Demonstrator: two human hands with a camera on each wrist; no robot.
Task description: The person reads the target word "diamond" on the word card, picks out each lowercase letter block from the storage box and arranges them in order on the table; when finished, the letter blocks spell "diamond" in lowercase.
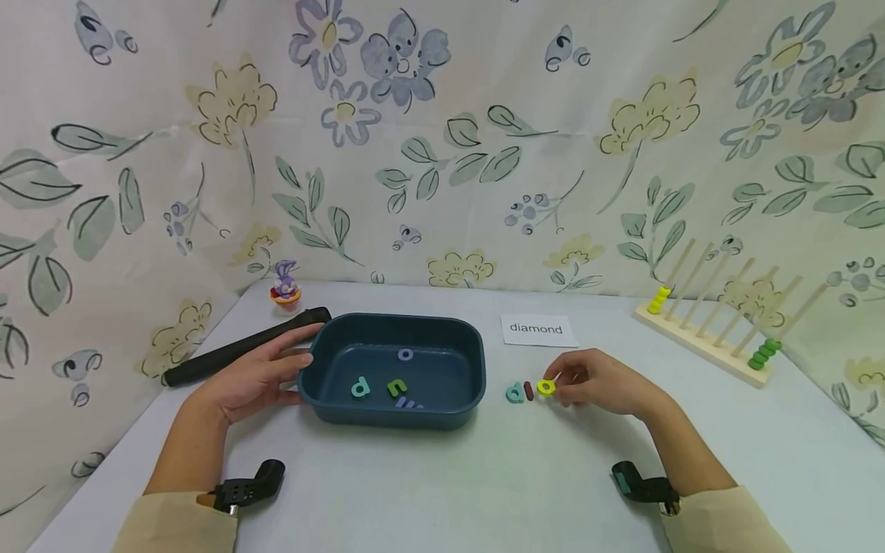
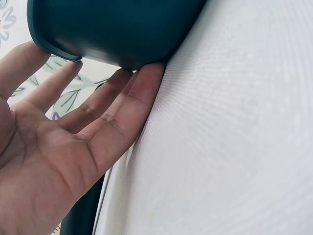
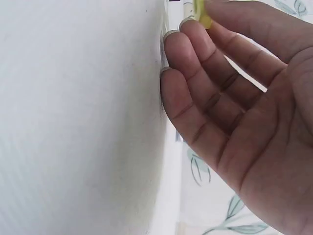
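Observation:
My right hand (image 1: 598, 382) pinches a yellow letter piece (image 1: 546, 387), ring-shaped with a hole, between thumb and index finger at the table top. In the right wrist view the yellow piece shows at the top, and the other fingertips rest close to the table. Left of it lie a dark red letter i (image 1: 528, 391) and a teal letter d (image 1: 515, 393). My left hand (image 1: 257, 375) touches the left wall of a dark blue basin (image 1: 394, 418) with extended fingers. Inside are a teal d (image 1: 360, 387), a green n (image 1: 397, 388), a lavender o (image 1: 405, 354) and a lavender m (image 1: 408, 403).
A white card reading "diamond" (image 1: 538, 330) lies behind the letter row. At the right stands a wooden bead rack (image 1: 701, 338). A long black object (image 1: 242, 349) and a purple rabbit figurine (image 1: 286, 286) are at the left. A floral cloth (image 1: 442, 215) hangs behind.

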